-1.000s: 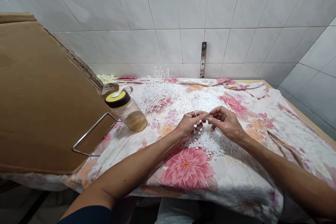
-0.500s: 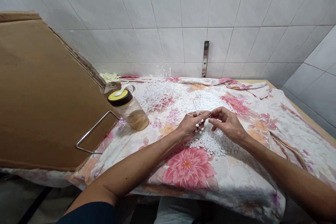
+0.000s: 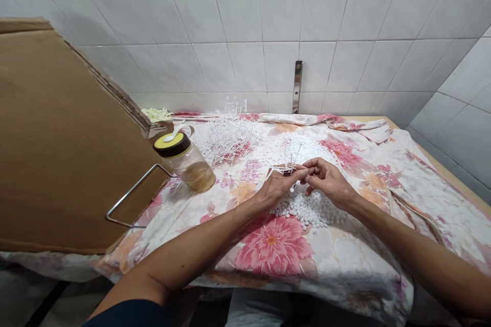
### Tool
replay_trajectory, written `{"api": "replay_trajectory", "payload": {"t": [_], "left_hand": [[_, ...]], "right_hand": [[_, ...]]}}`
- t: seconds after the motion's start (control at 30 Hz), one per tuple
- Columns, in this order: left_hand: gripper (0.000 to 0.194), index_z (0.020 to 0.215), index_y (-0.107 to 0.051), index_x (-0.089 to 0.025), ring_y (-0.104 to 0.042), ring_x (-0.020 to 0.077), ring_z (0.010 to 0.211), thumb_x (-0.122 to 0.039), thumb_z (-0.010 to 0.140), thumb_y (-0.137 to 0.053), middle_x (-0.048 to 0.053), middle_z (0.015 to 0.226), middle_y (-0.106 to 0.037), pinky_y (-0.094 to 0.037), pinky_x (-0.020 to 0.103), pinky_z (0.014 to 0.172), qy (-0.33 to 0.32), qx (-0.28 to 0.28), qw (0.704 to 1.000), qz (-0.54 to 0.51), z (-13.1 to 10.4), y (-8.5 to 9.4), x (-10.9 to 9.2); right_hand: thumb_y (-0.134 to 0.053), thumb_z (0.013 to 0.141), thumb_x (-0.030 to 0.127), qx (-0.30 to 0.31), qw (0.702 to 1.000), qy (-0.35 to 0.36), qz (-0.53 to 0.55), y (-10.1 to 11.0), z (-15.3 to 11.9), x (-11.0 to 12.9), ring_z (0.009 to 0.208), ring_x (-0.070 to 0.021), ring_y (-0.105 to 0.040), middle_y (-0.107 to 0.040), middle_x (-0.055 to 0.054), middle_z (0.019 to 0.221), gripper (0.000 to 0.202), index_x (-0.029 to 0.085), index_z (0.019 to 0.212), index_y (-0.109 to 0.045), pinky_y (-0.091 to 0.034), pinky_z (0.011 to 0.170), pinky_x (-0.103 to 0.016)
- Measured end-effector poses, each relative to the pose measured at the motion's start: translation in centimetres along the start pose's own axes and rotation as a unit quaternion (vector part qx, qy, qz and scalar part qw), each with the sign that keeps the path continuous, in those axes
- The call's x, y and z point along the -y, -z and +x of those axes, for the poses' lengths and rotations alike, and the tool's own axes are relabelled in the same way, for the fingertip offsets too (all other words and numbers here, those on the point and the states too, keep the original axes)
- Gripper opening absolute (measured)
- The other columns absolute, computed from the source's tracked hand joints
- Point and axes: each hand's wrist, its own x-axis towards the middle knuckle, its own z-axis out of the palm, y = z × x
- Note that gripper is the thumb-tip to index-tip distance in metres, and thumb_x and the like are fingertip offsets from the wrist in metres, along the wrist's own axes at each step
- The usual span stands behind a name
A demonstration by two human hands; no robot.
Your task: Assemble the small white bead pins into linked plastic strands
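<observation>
My left hand (image 3: 279,188) is closed around several thin white stems (image 3: 283,169), whose ends stick out above the fingers. White beads show at the ends of some of them, just under the fingers. My right hand (image 3: 329,182) meets it at the fingertips, thumb and forefinger pinched together; whatever lies in that pinch is too small to make out. Beneath both hands spreads a pile of small white beads (image 3: 312,210), partly hidden by them. Farther back, more white beads (image 3: 303,148) lie on the flowered cloth (image 3: 274,248).
A tangled heap of white stems (image 3: 226,138) lies back left. Nearer stands a tilted clear jar (image 3: 197,173) with a yellow and black lid, a white spoon on top. A large cardboard box (image 3: 65,148) fills the left side, a metal wire frame (image 3: 128,196) beside it. A tiled wall (image 3: 241,5) rises behind.
My left hand has turned, so the beaded ends that hung by its fingers are mostly hidden and stems point upward. My right fingers have closed against the left fingertips. The view has shifted slightly.
</observation>
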Motion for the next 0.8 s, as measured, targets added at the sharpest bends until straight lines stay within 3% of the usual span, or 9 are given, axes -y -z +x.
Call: {"api": "replay_trajectory", "payload": {"t": [0.23, 0.37, 0.6, 0.8], "left_hand": [[0.033, 0.085, -0.082, -0.019, -0.064, 0.0192, 0.078, -0.052, 0.081, -0.081, 0.009, 0.086, -0.073, -0.049, 0.032, 0.078, -0.115, -0.032, 0.987, 0.112, -0.19, 0.18, 0.19], [0.024, 0.086, -0.083, -0.022, -0.064, 0.0206, 0.079, -0.045, 0.086, -0.077, 0.008, 0.084, -0.073, -0.048, 0.033, 0.079, -0.137, -0.031, 0.979, 0.147, -0.16, 0.41, 0.18], [0.014, 0.083, -0.082, -0.022, -0.063, 0.0204, 0.078, -0.035, 0.085, -0.078, 0.008, 0.082, -0.07, -0.047, 0.032, 0.077, -0.169, -0.077, 0.969, 0.164, -0.15, 0.46, 0.13], [0.019, 0.086, -0.08, -0.021, -0.061, 0.0184, 0.077, -0.037, 0.091, -0.072, 0.007, 0.084, -0.07, -0.046, 0.031, 0.077, -0.171, -0.077, 0.967, 0.174, -0.14, 0.53, 0.27]], "right_hand": [[-0.077, 0.07, 0.024, -0.004, 1.0, -0.009, 0.011, -0.14, -0.11, 0.11, 0.068, -0.0168, -0.065, -0.067, 0.001, 0.077, 0.033, 0.021, 0.097, -0.059, -0.059, 0.054, -0.031], [-0.081, 0.073, 0.026, 0.018, 1.0, -0.002, 0.014, -0.07, -0.28, 0.04, 0.069, -0.0161, -0.066, -0.07, -0.001, 0.082, 0.034, 0.021, 0.099, -0.06, -0.061, 0.058, -0.032], [-0.09, 0.072, 0.036, 0.05, 0.998, -0.01, 0.03, 0.31, -0.15, -0.1, 0.072, -0.0164, -0.068, -0.071, -0.003, 0.087, 0.044, 0.02, 0.104, -0.064, -0.063, 0.064, -0.034], [-0.089, 0.073, 0.043, 0.011, 1.0, 0.01, -0.002, 0.16, -0.04, -0.1, 0.065, -0.0149, -0.065, -0.069, -0.002, 0.083, 0.047, 0.019, 0.102, -0.061, -0.06, 0.059, -0.033]]}}
